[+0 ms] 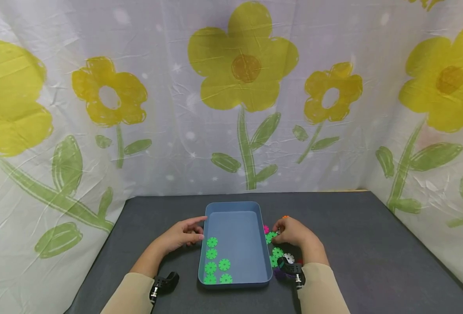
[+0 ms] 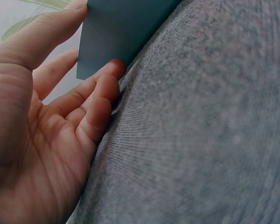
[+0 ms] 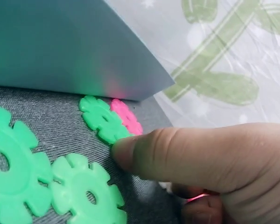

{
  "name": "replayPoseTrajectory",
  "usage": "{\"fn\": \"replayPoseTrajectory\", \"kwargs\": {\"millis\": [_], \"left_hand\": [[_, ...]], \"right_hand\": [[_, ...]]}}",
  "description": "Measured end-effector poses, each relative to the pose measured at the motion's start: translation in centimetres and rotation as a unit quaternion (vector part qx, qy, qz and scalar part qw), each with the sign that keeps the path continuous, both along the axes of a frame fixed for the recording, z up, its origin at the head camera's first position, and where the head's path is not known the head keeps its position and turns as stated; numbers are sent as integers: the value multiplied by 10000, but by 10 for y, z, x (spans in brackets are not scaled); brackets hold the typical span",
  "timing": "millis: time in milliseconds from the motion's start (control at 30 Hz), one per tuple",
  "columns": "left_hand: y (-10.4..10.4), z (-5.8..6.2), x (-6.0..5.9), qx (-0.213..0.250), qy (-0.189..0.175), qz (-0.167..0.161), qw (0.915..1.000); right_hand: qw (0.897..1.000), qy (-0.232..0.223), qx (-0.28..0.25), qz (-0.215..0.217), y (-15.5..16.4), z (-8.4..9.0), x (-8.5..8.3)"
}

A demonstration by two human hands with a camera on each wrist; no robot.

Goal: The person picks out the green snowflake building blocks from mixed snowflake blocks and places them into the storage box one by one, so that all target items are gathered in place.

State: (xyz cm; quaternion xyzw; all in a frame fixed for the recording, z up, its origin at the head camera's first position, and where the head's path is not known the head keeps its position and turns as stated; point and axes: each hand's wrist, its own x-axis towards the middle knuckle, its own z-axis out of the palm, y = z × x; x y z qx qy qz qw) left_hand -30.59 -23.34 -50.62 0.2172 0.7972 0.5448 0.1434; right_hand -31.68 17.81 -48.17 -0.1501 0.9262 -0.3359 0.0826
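A blue tray (image 1: 237,205) lies on the dark cloth, with several green notched plastic discs (image 1: 212,253) in its near left part. My left hand (image 1: 182,233) is at the tray's left wall, index finger stretched to the rim and thumb by the side. In the left wrist view, the other fingers bend loosely beside the tray wall (image 2: 116,32). Just right of the tray, my right hand (image 1: 294,231) pinches a green notched disc (image 3: 102,119) at its edge. The thumb (image 3: 126,151) shows there, while the index fingertip is hidden behind it.
A pink disc (image 3: 127,116) lies against the far side of the pinched one. Nearer me are more green discs (image 3: 88,191), a white disc (image 1: 289,258) and a purple piece (image 1: 280,274), partly covered by the right wrist camera. A flowered curtain (image 1: 168,131) hangs behind the table.
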Motion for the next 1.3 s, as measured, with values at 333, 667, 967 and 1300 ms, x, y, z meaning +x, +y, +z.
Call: {"fn": "replayPoseTrajectory", "kwargs": {"millis": [333,667,967,1300], "left_hand": [[0,-1,2,-7,-27,33,10000],[0,1,1,-38,0,51,10000],[1,2,0,-30,-23,21,10000],[1,3,1,-91,78,-37,9999]], "right_hand": [[9971,382,-7,-656,-1,-9,-2],[9958,686,62,-595,2,-7,-5],[9947,344,-767,-599,7,-8,-5],[9809,134,-1798,-724,11,10,-5]]}}
